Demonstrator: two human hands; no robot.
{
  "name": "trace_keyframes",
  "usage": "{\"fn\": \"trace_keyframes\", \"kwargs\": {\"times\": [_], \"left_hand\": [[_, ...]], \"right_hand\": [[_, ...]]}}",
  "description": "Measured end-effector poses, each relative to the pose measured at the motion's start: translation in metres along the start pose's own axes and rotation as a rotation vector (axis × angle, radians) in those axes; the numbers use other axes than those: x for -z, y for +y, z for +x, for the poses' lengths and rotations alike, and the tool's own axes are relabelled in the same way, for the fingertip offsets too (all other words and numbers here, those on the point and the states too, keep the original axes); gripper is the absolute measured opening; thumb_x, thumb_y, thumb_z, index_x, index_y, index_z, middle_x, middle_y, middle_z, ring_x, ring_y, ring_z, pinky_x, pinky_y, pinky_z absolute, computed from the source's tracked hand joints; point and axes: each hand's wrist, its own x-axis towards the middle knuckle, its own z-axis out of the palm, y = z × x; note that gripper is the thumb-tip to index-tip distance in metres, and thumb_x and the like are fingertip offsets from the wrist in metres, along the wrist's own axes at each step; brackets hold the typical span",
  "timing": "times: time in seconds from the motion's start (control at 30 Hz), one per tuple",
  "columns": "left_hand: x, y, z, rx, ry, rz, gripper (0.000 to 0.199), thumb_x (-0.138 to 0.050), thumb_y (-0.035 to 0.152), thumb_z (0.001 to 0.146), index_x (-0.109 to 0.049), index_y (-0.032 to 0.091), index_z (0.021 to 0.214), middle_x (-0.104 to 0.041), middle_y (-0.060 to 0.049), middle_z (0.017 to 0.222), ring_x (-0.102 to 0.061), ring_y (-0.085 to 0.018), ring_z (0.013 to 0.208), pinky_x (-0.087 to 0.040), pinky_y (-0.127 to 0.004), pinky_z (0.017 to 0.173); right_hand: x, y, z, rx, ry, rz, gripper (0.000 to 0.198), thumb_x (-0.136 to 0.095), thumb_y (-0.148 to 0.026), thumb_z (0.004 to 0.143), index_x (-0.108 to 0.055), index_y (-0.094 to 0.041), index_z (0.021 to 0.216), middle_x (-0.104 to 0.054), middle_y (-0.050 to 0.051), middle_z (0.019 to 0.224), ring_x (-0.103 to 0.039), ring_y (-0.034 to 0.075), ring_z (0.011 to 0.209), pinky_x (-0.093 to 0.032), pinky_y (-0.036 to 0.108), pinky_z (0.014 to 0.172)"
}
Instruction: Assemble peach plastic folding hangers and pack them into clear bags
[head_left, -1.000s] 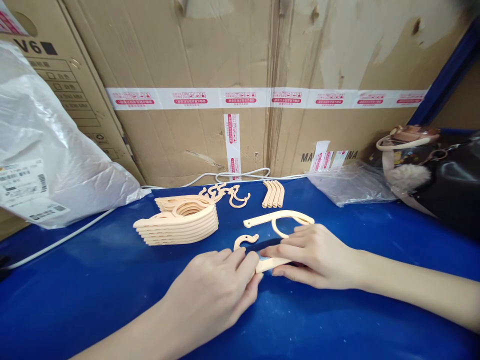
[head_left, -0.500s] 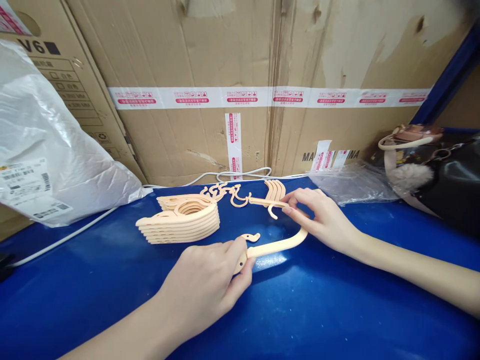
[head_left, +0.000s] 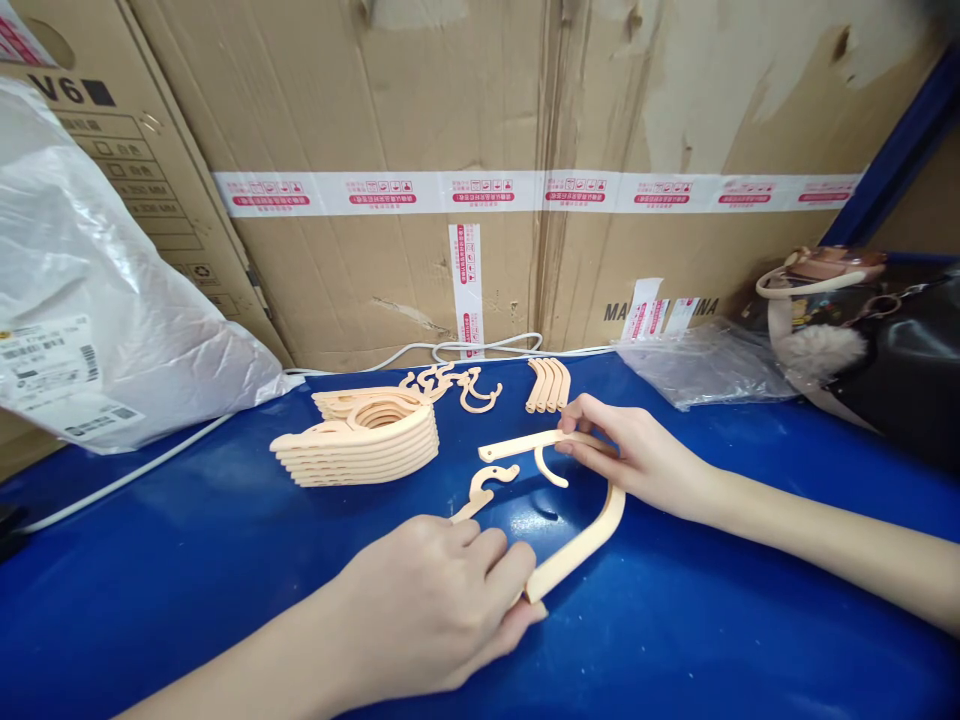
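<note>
Both hands hold a cream plastic folding clothes hanger (head_left: 581, 545) above the blue table. My left hand (head_left: 442, 590) is closed around its near end, hiding the joint there. A curved hook piece (head_left: 484, 490) sticks out above that hand's fingers. My right hand (head_left: 630, 455) pinches the far, bent side between thumb and fingers. From this grip a straight bar with a hole at its tip (head_left: 510, 446) points left, and a small curved prong (head_left: 550, 468) hangs below it. To the left lies a stack of matching cream hanger pieces (head_left: 360, 450).
Loose cream hooks (head_left: 450, 385) and several curved arms (head_left: 549, 385) lie at the back of the blue table (head_left: 675, 620). A white cable (head_left: 405, 350) runs along large cardboard boxes (head_left: 375, 110). A white plastic parcel (head_left: 112, 290) stands left; clear plastic (head_left: 697, 370) and a black bag (head_left: 907, 360) are right.
My left hand has moved toward me and slightly right, tilting the hanger's near part downward. The bar in my right hand has dropped lower, away from the loose arms behind.
</note>
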Motion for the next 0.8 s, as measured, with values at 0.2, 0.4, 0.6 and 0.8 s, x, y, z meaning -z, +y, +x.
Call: {"fn": "trace_keyframes", "kwargs": {"times": [0.2,0.4,0.6,0.8], "left_hand": [[-0.0032,-0.0021,-0.0002,0.125,0.031,0.08,0.022,-0.033,0.025,0.098,-0.049,0.019,0.084,-0.059,0.001,0.067,-0.059,-0.017,0.052,-0.034,-0.029,0.043],[-0.0052,-0.0039,-0.0012,0.142,0.088,0.212,0.018,-0.037,0.026,0.095,-0.052,0.016,0.091,-0.059,0.0,0.065,-0.058,-0.018,0.051,-0.034,-0.03,0.043],[-0.0043,-0.0011,-0.002,0.026,0.055,0.019,0.014,-0.045,0.029,0.088,-0.05,0.019,0.081,-0.056,0.001,0.065,-0.055,-0.017,0.054,-0.036,-0.029,0.045],[0.0037,-0.0028,0.0017,-0.065,-0.003,-0.151,0.005,-0.048,0.017,0.079,-0.05,0.019,0.075,-0.054,-0.002,0.071,-0.049,-0.018,0.064,-0.041,-0.03,0.055]], "right_hand": [[0.001,0.0007,0.0004,-0.018,0.021,-0.117,0.012,-0.047,-0.031,0.095,-0.046,-0.021,0.087,-0.056,-0.004,0.069,-0.049,0.011,0.055,-0.038,0.022,0.055],[0.0011,0.0018,0.0001,-0.065,0.033,-0.153,0.01,-0.046,-0.028,0.094,-0.045,-0.022,0.086,-0.051,-0.007,0.059,-0.044,0.01,0.048,-0.034,0.021,0.051],[0.0,0.0004,-0.0006,-0.06,0.045,-0.17,0.006,-0.047,-0.021,0.091,-0.045,-0.023,0.086,-0.048,-0.008,0.056,-0.042,0.01,0.045,-0.033,0.02,0.048],[-0.0013,0.0001,-0.0043,0.007,0.029,-0.225,0.005,-0.045,-0.019,0.091,-0.045,-0.022,0.087,-0.05,-0.008,0.059,-0.041,0.008,0.042,-0.032,0.019,0.047]]}}
